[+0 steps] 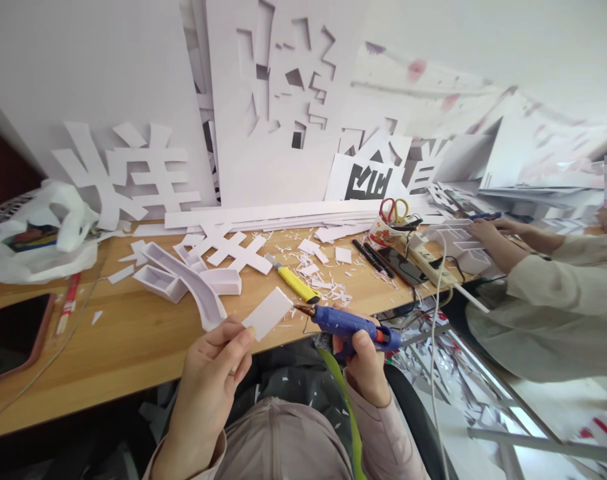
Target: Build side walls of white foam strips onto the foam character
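Note:
Between the thumb and fingers of my left hand [218,373] is a small white rectangle of foam board [269,313], held by its lower left corner. My right hand [366,363] is wrapped round the handle of a blue hot glue gun [353,327]. The glue gun's metal nozzle points left and sits close to the board's right edge; whether they touch I cannot tell. Just beyond lies a yellow utility knife [296,283] among white scraps. White hollow built-up letter pieces [201,287] lie on the wooden table [98,353] to the left of the knife.
A phone [16,333] and a plastic bag [48,220] are at the left. Pens [373,259], a cup with scissors [383,233] and a power strip [431,260] stand rightward. A white cable [436,340] hangs by my right arm. Another person's arms [503,247] work at far right.

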Available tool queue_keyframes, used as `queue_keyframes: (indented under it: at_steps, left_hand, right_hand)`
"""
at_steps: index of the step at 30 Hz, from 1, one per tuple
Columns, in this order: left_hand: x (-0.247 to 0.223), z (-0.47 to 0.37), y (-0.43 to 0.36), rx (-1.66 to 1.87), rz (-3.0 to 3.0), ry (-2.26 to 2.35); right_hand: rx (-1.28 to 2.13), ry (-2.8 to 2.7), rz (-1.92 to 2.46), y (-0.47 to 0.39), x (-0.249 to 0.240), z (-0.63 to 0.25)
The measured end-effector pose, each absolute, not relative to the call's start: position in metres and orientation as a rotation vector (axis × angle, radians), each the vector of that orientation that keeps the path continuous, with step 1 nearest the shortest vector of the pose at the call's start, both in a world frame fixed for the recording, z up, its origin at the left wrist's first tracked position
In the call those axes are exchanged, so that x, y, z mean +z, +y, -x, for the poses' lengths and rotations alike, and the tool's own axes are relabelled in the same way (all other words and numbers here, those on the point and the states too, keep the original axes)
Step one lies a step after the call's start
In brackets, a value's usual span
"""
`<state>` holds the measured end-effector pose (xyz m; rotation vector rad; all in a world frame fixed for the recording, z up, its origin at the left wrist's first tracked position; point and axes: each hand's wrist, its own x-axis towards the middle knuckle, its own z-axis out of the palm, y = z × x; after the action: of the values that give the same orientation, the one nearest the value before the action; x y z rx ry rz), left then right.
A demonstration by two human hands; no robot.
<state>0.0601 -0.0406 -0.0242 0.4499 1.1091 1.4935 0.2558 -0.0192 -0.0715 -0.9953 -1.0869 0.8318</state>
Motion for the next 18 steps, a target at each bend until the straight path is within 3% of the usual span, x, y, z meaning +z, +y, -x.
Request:
queue_keyframes:
  at_steps: [7, 13, 18]
  left_hand:
    - [-0.023, -0.062, -0.040, 1.504, -0.407, 1.110]
    - [-0.031, -0.062, -0.032, 1.512, -0.552, 1.203]
    - [-0.050, -0.045, -0.024, 1.437, -0.735, 1.335]
  right_hand:
    - [0.838, -1.157, 0.975, -0.019, -0.072, -0.263]
    - [1.080, -1.263, 0.892, -0.016, -0.065, -0.273]
    - [0.720, -1.129, 1.352, 0.034, -0.068, -0.313]
